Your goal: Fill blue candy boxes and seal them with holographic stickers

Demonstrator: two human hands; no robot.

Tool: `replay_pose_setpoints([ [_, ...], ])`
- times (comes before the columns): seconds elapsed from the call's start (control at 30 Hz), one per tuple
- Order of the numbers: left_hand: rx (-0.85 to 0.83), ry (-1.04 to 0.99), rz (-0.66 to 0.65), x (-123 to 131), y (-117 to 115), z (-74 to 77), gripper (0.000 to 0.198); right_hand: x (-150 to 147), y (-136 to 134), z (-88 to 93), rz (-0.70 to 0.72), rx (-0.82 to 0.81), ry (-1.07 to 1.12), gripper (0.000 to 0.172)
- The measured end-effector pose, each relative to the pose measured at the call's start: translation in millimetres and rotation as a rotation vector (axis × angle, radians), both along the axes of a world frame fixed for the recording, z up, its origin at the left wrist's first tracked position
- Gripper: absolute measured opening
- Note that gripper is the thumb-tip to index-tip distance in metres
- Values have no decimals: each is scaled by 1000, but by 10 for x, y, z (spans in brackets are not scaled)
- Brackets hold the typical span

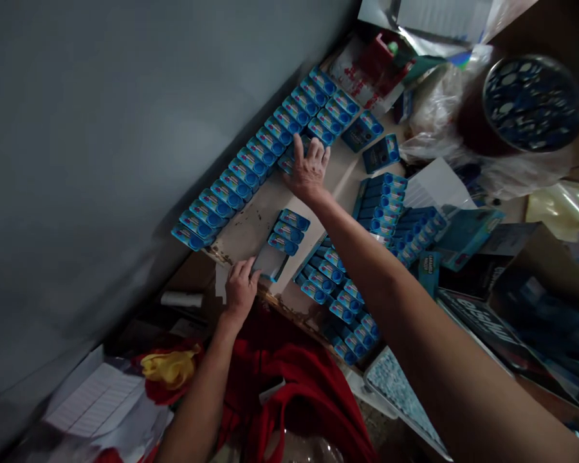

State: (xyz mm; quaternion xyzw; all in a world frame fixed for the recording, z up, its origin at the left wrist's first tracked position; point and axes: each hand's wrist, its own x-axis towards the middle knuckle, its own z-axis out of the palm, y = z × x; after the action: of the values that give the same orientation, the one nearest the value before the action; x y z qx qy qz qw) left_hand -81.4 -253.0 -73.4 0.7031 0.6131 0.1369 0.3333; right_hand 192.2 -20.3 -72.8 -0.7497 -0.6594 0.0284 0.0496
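Resting fingers against a grey-topped box (269, 261) at the counter's (236, 235) near edge, left hand (242, 288); right hand (311, 168) over blue packs (255, 155), both grips unclear; black carton's (482, 321) white lettering half-legible; tub (473, 122) holding blue pieces (523, 83)

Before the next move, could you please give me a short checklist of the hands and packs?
1. Left hand at the grey piece: ok, touching its near end.
2. Right hand gripping a pack: cannot tell, its own fingers hide this.
3. Row of blue packs along the wall: ok, side by side.
4. Three packs by the grey piece: ok, lined up.
5. All packs in groups: not ok, two packs stand apart.
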Motion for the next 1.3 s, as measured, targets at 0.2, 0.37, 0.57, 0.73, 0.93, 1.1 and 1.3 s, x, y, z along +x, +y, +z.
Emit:
replay_pose_setpoints([
  [0.2,7,-32,95,-20,-84,-80,36,170,326,-74,-67,-55,49,79],
  [0.37,-87,-109,211,-80,-155,-50,35,140,-11,337,-128,-33,105,84],
  [0.57,-263,-367,498,-341,-342,226,50,-372,-1739,1549,129,158,328,93],
  [0.73,-287,-530,606,-474,-546,554,60,-1080,-2816,1297,167,123,463,88],
  [0.93,-288,-605,106,-236,-566,418,65,-1350,-2949,360,16,207,286,49],
  [1.1,-204,-484,-31,-37,-476,129,68,-1367,-3024,152,15,144,252,45],
  [1.3,-30,-257,-42,-63,-359,-79,53,-1431,-2848,224,4,-40,267,54],
])
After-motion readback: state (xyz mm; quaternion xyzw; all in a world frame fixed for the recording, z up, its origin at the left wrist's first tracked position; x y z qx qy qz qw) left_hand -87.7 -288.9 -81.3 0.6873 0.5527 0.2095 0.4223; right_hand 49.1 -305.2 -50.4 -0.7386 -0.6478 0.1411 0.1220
